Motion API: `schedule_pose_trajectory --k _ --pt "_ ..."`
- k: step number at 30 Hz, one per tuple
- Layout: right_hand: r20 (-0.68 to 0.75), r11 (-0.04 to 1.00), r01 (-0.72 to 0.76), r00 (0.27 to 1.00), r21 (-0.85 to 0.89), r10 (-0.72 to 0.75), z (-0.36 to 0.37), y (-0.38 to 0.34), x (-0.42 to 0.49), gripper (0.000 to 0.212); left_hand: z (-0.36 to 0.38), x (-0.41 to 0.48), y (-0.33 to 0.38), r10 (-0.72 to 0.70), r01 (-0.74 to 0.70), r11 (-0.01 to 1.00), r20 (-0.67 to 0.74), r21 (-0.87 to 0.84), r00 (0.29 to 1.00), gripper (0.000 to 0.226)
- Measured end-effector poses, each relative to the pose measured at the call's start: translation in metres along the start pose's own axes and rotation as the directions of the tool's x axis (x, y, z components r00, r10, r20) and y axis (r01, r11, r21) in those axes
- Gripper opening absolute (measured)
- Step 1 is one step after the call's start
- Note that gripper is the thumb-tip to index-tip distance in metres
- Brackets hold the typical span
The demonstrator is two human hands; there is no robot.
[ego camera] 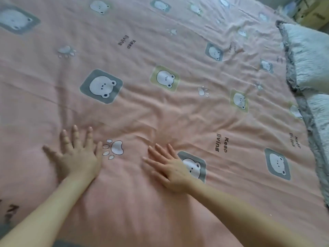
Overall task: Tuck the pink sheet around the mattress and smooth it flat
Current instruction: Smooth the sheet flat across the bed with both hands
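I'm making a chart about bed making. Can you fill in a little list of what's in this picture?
sheet: pink sheet with bear and paw prints, spread over the bed
left hand: left hand flat on the sheet, fingers spread
right hand: right hand flat on the sheet, partly over a bear print
wrinkles: creases just beyond the hands
right edge: fluffy grey blanket

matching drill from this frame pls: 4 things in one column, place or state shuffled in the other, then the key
Things
1. left hand
2. right hand
3. fluffy pillow
4. pink sheet

Place or state
A. creased in the middle, spread over the bed
B. flat, fingers spread, just left of a paw print
C. at the right edge of the bed
D. flat, partly covering a grey bear patch

Pairs: 1-B, 2-D, 3-C, 4-A
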State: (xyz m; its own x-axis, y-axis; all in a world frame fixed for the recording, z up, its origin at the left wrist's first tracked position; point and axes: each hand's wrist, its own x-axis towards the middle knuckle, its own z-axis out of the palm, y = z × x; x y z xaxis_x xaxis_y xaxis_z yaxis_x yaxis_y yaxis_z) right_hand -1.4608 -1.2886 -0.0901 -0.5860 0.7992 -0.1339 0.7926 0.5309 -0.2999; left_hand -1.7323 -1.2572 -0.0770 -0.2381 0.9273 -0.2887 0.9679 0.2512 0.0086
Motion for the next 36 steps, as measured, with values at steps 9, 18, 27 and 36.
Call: schedule_pose_trajectory --k 9,18,27,36 --pt "-0.318 0.558 -0.669 0.459 0.491 0.83 -0.128 0.2 0.016 0.057 -0.077 0.088 0.166 0.365 -0.395 0.91 -0.208 -0.123 0.907 0.068" --pt "-0.363 0.636 -0.731 0.539 0.246 0.76 -0.155 0.379 0.04 0.052 -0.053 0.185 0.361 0.508 -0.517 0.856 -0.183 -0.005 0.842 0.061" --pt "-0.35 0.658 -0.738 0.584 0.146 0.733 -0.156 0.5 0.092 0.054 -0.054 0.305 0.45 0.556 -0.566 0.822 -0.31 0.064 0.771 0.065" --pt "-0.3 0.885 -0.465 0.842 0.018 0.449 -0.101 0.436 0.078 0.059 -0.025 0.295 0.431 0.587 -0.57 0.809 -0.261 0.146 0.766 0.071"
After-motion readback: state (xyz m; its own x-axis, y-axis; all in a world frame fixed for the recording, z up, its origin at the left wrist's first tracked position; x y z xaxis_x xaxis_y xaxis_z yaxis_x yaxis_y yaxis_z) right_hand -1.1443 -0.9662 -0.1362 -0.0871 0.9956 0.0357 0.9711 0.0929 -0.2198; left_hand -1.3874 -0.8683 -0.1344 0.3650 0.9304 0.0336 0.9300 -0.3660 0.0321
